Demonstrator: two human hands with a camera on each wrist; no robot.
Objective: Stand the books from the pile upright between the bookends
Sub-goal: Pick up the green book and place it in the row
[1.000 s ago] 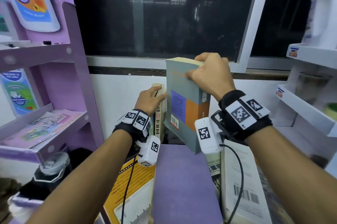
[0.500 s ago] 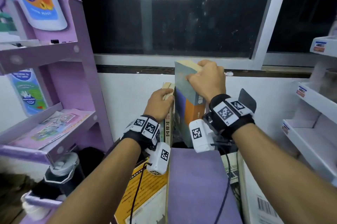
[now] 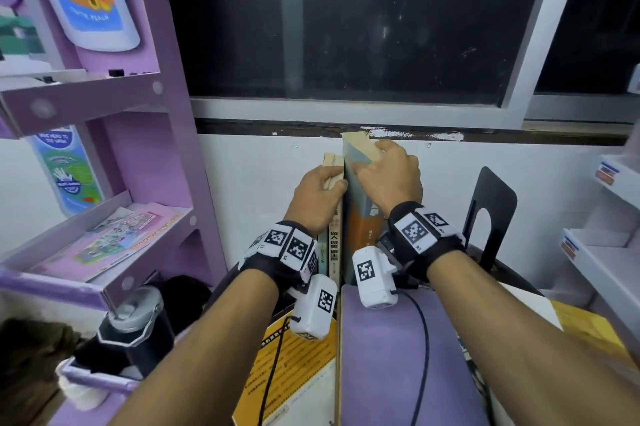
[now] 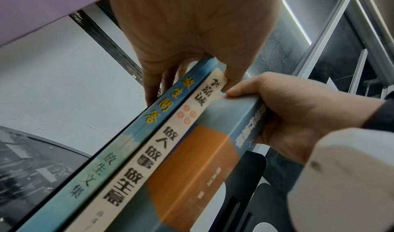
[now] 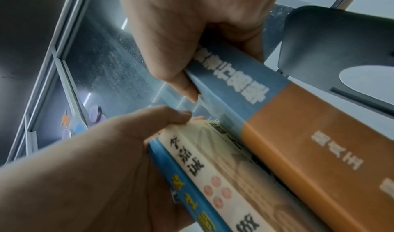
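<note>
Left hand point(image 3: 318, 197) clamps tops of two thin books point(image 3: 331, 245), keeping them upright. Right hand point(image 3: 389, 176) grips tall grey-orange book point(image 3: 360, 228) at top, pressing it flush against their right side. Black bookend point(image 3: 491, 214) stands right, apart. Pile point(image 3: 398, 356) lies near.

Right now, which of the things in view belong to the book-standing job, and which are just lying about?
Job:
- grey-and-orange book, gripped by the right hand
- cream-spined book and blue-spined book, steadied upright by the left hand
- black bookend
- purple book and yellow book, lying flat

Lying about:
- purple shelf unit
- black bottle
- white shelves
</note>
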